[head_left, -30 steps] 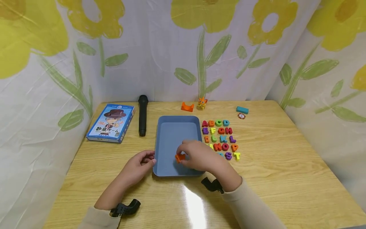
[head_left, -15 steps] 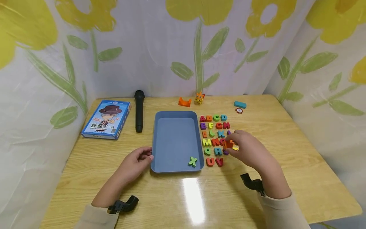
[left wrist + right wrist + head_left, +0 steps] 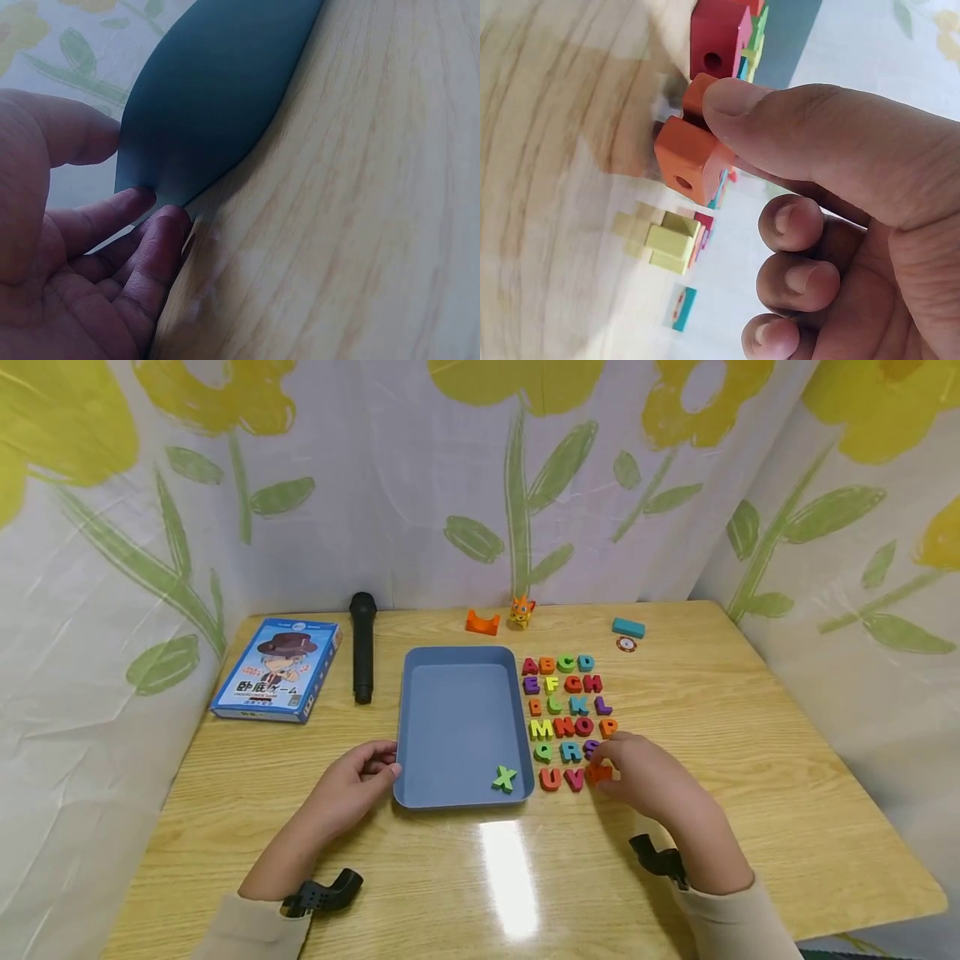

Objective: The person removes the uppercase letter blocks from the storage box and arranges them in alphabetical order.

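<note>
My left hand (image 3: pixel 356 785) is at the left side of a blue-grey tray (image 3: pixel 402 727). In the left wrist view its thumb tip meets the rim and its fingertips touch the outer wall. A green letter X (image 3: pixel 505 778) lies inside the tray, in the near right corner. My right hand (image 3: pixel 648 781) pinches an orange letter block (image 3: pixel 686 154) between thumb and fingers, low over the table, just right of the red letter V (image 3: pixel 574 779). Which letter it is cannot be told. The other fingers of that hand are curled and partly hide the yellow letter block (image 3: pixel 671 240).
Rows of coloured letters, such as the yellow M (image 3: pixel 541 729), stand right of the tray. Behind are a microphone (image 3: pixel 363 652), a boxed game (image 3: pixel 277 670), an orange stand (image 3: pixel 483 622), a small figure (image 3: pixel 521 612), a teal block (image 3: pixel 628 627) and a round chip (image 3: pixel 626 644).
My right hand has carried the orange letter block out of the tray to the right, then nearer, down beside the V. My left hand has stayed at the tray's side.
</note>
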### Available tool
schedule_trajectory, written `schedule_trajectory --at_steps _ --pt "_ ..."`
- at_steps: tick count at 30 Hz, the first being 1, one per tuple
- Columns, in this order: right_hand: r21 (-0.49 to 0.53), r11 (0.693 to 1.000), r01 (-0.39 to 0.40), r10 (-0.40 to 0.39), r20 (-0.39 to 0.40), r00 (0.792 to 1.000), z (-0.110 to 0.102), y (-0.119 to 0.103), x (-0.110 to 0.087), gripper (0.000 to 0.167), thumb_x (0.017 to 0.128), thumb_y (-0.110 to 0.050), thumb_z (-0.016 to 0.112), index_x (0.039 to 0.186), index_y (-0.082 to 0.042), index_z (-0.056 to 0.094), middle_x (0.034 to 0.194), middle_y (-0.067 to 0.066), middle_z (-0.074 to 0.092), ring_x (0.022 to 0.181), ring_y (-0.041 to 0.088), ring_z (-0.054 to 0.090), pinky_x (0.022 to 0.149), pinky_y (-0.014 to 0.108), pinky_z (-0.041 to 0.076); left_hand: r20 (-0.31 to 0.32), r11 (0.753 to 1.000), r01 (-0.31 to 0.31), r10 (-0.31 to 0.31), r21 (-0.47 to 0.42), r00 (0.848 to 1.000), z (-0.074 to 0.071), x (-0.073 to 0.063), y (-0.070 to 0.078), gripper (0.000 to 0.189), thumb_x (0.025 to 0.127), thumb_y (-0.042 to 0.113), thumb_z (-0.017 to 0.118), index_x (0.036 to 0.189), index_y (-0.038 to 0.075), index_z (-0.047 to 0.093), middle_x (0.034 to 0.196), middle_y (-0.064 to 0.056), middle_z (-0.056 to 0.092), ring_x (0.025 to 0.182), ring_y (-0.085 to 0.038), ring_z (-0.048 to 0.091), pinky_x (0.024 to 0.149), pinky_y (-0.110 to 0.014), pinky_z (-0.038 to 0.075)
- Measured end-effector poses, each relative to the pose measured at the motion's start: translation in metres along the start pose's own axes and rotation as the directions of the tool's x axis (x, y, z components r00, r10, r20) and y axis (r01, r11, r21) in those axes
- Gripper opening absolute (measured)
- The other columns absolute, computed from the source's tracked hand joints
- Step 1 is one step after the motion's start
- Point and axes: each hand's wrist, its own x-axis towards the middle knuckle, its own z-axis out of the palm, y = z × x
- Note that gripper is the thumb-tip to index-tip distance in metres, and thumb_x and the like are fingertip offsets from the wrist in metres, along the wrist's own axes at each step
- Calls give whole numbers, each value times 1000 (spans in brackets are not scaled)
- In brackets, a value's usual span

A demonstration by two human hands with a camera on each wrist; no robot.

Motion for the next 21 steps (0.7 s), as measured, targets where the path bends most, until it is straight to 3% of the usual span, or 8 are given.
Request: schedule_trajectory --at_steps 4,14,21 --pt "-4 1000 -13 13 20 1000 1 -1 2 25 93 -13 87 118 -8 81 128 13 76 123 38 69 108 58 56 0 1000 -5 5 -9 1000 1 -1 1 51 111 23 65 153 -3 56 142 -21 66 124 -29 64 100 -30 54" --pt "19 1000 -4 3 28 1000 -1 -2 3 25 93 -12 86 117 -9 80 119 9 76 108 29 70 100 54 59 2 1000 -11 11 -18 1000 0 -2 3 51 111 23 66 154 -3 56 142 -20 66 123 -29 64 98 -28 55" --pt "4 992 128 -127 -72 989 -10 -27 8 27 97 -18 84 121 -6 78 117 9 75 103 27 70 94 49 61 -1 1000 -5 5 -16 1000 0 -2 0 51 111 22 65 153 -3 56 141 -20 66 123 -28 65 99 -31 55"
